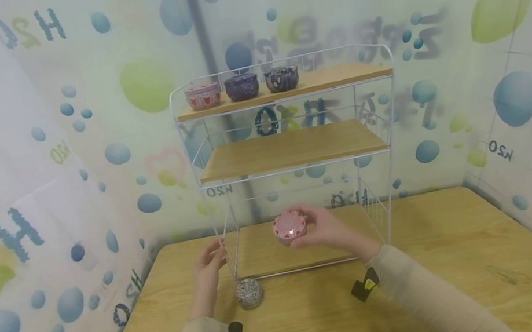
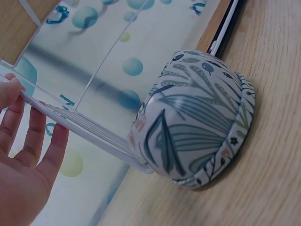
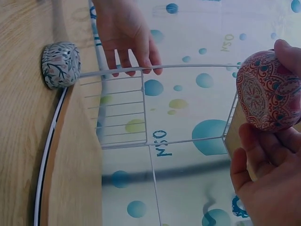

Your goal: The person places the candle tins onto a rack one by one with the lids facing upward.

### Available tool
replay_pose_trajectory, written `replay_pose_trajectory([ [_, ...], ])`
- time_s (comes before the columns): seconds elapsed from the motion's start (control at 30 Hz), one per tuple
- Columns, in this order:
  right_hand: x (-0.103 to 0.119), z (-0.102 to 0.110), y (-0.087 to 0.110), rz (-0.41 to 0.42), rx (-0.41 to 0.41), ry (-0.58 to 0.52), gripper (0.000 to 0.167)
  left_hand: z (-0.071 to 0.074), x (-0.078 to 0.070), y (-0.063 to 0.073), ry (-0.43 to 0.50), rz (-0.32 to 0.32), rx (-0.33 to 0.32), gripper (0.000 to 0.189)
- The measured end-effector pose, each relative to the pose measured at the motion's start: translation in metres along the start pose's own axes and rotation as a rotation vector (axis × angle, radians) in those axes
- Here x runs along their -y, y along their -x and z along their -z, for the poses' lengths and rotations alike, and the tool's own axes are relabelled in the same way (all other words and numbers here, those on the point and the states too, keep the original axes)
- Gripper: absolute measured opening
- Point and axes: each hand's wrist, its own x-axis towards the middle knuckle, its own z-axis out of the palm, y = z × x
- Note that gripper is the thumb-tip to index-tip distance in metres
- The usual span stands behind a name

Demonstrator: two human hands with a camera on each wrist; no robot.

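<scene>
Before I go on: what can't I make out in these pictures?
- Head: contents, if any, of the three top-shelf containers, hidden by their walls.
- Right wrist: right part of the held container, cut off by the picture's edge.
- Left wrist: underside of the grey-patterned container, hidden against the table.

Left wrist view's edge cuts off the left hand (image 2: 26,176)

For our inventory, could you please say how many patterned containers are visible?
5: three containers on the top shelf, one container in the right hand, another container on the table.
</scene>
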Motion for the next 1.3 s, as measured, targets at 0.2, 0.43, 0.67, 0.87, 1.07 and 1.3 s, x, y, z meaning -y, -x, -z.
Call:
replay_pose_trajectory([
  [0.2, 0.003, 0.007, -0.002, 0.031, -0.006, 0.002, 0.067, 0.001, 0.002, 0.000, -0.004, 0.010, 0.012, 0.033],
  [0.43, 0.012, 0.015, -0.004, 0.061, -0.011, -0.040, 0.067, 0.002, -0.004, 0.002, 0.020, 0.047, 0.000, 0.035],
  [0.67, 0.020, 0.025, -0.006, 0.061, -0.030, -0.028, 0.067, 0.002, 0.003, -0.001, 0.017, 0.007, -0.016, 0.032],
  [0.87, 0.025, 0.036, -0.010, 0.060, -0.063, -0.007, 0.067, 0.002, 0.003, -0.002, 0.015, 0.014, 0.003, 0.033],
  [1.07, 0.031, 0.047, -0.011, 0.077, -0.088, 0.007, 0.064, 0.002, 0.002, -0.002, 0.014, 0.037, 0.014, 0.034],
  [1.3, 0.034, 0.057, -0.011, 0.099, -0.094, -0.009, 0.063, 0.002, 0.000, -0.002, 0.017, 0.016, 0.011, 0.029],
])
